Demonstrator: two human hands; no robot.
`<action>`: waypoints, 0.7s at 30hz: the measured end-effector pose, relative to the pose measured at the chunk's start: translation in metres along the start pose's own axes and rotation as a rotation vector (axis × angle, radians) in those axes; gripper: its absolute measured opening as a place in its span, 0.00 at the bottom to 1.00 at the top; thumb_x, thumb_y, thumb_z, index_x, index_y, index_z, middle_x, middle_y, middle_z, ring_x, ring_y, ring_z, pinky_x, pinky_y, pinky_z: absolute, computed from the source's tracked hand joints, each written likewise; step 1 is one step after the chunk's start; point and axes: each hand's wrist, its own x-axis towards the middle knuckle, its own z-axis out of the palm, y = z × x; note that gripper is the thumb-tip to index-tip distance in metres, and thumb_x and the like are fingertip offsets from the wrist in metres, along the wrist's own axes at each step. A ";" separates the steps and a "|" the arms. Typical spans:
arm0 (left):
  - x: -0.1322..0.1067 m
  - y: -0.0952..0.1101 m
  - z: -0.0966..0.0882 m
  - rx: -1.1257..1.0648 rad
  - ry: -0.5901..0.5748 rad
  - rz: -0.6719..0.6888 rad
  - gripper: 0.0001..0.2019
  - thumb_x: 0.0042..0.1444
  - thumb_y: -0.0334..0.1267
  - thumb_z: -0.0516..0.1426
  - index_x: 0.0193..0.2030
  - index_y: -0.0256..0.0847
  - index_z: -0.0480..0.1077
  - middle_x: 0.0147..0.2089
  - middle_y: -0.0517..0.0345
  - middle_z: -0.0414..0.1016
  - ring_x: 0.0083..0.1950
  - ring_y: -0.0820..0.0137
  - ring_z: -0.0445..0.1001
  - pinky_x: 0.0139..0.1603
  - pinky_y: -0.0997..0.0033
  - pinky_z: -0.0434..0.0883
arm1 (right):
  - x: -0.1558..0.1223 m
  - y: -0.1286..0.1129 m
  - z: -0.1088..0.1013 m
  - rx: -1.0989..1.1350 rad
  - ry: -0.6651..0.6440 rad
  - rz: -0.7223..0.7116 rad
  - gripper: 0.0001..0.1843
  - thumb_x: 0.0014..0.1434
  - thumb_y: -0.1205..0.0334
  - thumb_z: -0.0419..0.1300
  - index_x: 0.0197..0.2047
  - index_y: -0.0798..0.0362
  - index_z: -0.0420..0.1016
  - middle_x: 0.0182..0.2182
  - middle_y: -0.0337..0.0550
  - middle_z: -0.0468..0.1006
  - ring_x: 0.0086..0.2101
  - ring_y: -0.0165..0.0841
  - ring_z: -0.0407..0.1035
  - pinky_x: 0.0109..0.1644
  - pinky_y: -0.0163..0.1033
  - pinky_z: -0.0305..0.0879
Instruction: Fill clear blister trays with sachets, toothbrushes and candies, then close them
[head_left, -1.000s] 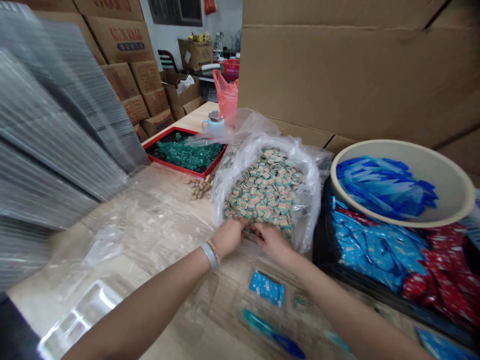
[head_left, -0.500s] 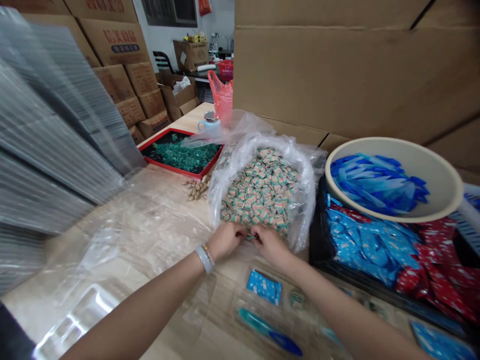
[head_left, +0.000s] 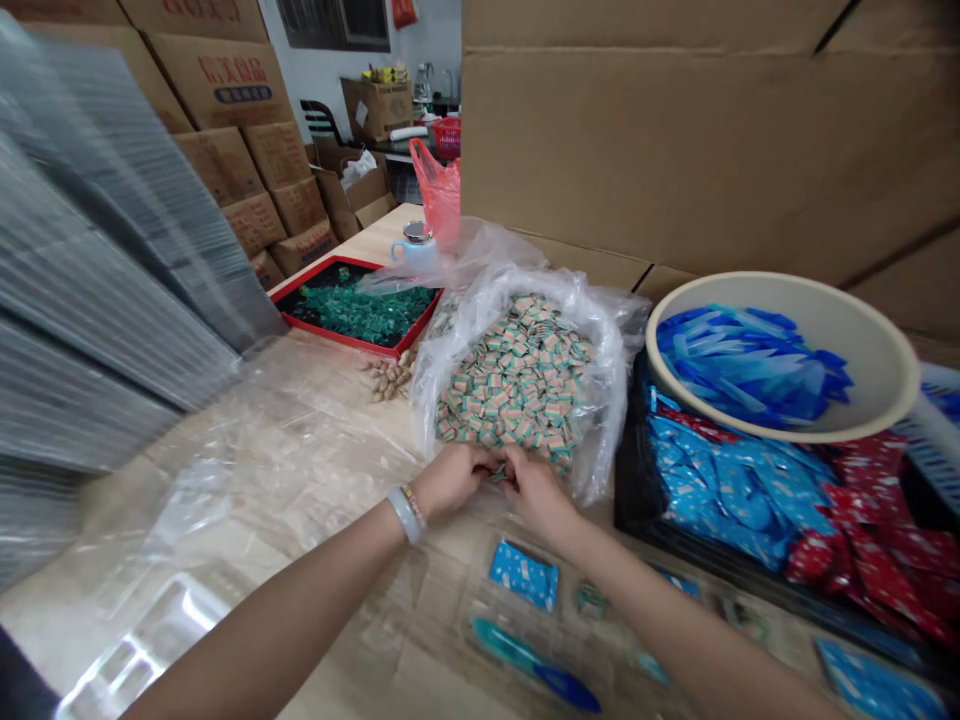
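Observation:
A clear plastic bag [head_left: 611,400] stands open on the table, full of small flat pieces striped in green and orange [head_left: 517,380]. At its front edge my left hand [head_left: 455,475] and my right hand [head_left: 536,490] meet, fingertips pinched together. Some striped pieces lie right at the fingertips, but what the fingers hold is hidden. Nearer to me, below my right hand, are a blue patterned packet [head_left: 523,575], a small greenish piece [head_left: 591,598] and a long teal-and-blue plastic piece [head_left: 532,662], seemingly in a clear tray.
On the right, a cream basin [head_left: 892,350] of blue plastic pieces rests over a black crate with blue packets [head_left: 720,480] and red packets [head_left: 877,530]. Behind left are a red-rimmed tray [head_left: 330,335], peanuts [head_left: 390,378] and a mug [head_left: 414,245]. Stacked clear trays [head_left: 112,220] stand left.
My hands stay pinched at the bag's front edge, fingertips slightly closer together. The whole view has shifted a little; the other things keep their places.

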 end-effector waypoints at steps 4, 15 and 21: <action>-0.002 0.001 0.002 -0.006 0.078 -0.029 0.13 0.48 0.26 0.49 0.35 0.36 0.72 0.35 0.55 0.75 0.37 0.71 0.70 0.40 0.75 0.64 | 0.000 0.001 -0.002 -0.023 -0.022 -0.010 0.12 0.47 0.71 0.55 0.37 0.53 0.68 0.30 0.41 0.70 0.31 0.31 0.63 0.34 0.34 0.54; -0.003 0.001 0.006 -0.055 0.124 -0.047 0.10 0.49 0.29 0.51 0.36 0.37 0.71 0.35 0.57 0.74 0.36 0.71 0.69 0.39 0.75 0.64 | 0.008 -0.003 -0.010 -0.054 -0.040 0.010 0.07 0.50 0.67 0.54 0.34 0.53 0.70 0.37 0.44 0.69 0.37 0.33 0.64 0.38 0.34 0.56; -0.005 0.004 0.009 0.019 0.201 -0.093 0.12 0.47 0.25 0.50 0.36 0.37 0.72 0.35 0.55 0.74 0.36 0.69 0.70 0.40 0.73 0.65 | 0.011 -0.002 -0.008 -0.025 -0.072 -0.012 0.08 0.49 0.68 0.55 0.35 0.53 0.70 0.34 0.44 0.72 0.36 0.34 0.65 0.39 0.35 0.57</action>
